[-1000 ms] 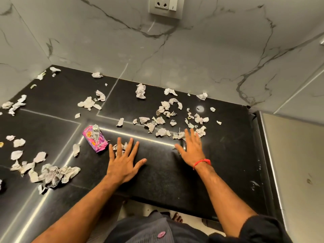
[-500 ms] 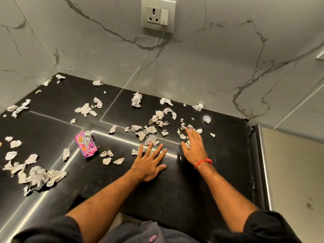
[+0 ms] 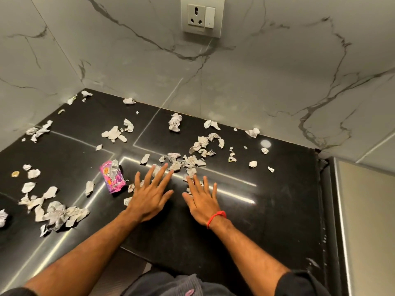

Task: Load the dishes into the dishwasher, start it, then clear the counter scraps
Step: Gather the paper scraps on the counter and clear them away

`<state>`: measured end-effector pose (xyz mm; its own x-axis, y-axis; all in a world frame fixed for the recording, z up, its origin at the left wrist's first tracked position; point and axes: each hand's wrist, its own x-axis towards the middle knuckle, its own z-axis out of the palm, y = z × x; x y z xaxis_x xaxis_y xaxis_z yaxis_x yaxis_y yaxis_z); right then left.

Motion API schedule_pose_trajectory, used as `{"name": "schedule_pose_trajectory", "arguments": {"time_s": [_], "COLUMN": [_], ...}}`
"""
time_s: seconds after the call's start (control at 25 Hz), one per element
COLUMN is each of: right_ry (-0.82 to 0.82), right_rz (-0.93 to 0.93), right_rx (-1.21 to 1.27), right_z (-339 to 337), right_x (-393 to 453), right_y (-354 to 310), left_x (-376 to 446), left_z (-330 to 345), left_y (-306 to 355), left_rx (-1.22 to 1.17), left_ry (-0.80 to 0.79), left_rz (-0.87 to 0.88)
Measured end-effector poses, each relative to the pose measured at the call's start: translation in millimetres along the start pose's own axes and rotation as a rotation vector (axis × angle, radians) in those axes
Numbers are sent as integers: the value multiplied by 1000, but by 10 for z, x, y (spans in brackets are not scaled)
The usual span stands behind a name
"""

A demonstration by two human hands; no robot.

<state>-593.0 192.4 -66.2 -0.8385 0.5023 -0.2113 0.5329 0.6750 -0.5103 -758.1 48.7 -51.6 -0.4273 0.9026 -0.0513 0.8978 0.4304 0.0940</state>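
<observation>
Both hands are flat on the glossy black stone counter (image 3: pixel 267 221), palms down, fingers straight and spread, holding nothing. The left hand (image 3: pixel 149 198) and the right hand (image 3: pixel 202 202) sit side by side near the middle of the counter, thumbs pointing at each other with a gap of bare counter between them. The right wrist has a thin red string band (image 3: pixel 215 217) on it.

The main cluster of crumpled white paper scraps (image 3: pixel 186 162) lies at about 12 o'clock from the gap between the hands, right at the fingertips. The left hand's longer fingers reach onto the near edge of it, and a couple of bits sit just beside the right index finger. A few more small scraps peek out at 9 o'clock from the left hand, tucked against its outer edge.

The crumpled pink and purple foil snack wrapper (image 3: pixel 112 177) is at roughly 10 o'clock from the left hand, near but not touching. A bigger heap of wrinkled white paper pieces (image 3: pixel 55 214) sits well off at 9 o'clock, toward the counter's left side. More scattered bits run along the back edge at 12 o'clock, up against the grey-veined white marble wall (image 3: pixel 267 86), which carries a white socket and switch plate (image 3: pixel 202 17).
</observation>
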Motion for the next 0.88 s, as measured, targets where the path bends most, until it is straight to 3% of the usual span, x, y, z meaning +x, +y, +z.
{"name": "schedule_pose_trajectory", "arguments": {"time_s": [0.16,0.36,0.56,0.68,0.8,0.88], "right_ry": [307,430,296,219,193,172], "right_rz": [65,242,500,617,627,527], "right_rx": [441,269,-56,-55,12,-69], "right_z": [-289,-691,-1096,-1264,-1172,-942], "right_x": [51,-123,-169,-84,146,349], "right_y": [6,620,1230,1456,1409,1161], "left_x": [704,1199,1070,877,600,412], "left_z": [-55,-31,77,81,60,28], "left_y": [285,575,332,25,-255,-433], "left_rx": [-141,-21,42,90,119,122], "left_ry": [-43,-259,-230,-217,-199,-201], "left_rz": [-11,132,268,319,302,255]}}
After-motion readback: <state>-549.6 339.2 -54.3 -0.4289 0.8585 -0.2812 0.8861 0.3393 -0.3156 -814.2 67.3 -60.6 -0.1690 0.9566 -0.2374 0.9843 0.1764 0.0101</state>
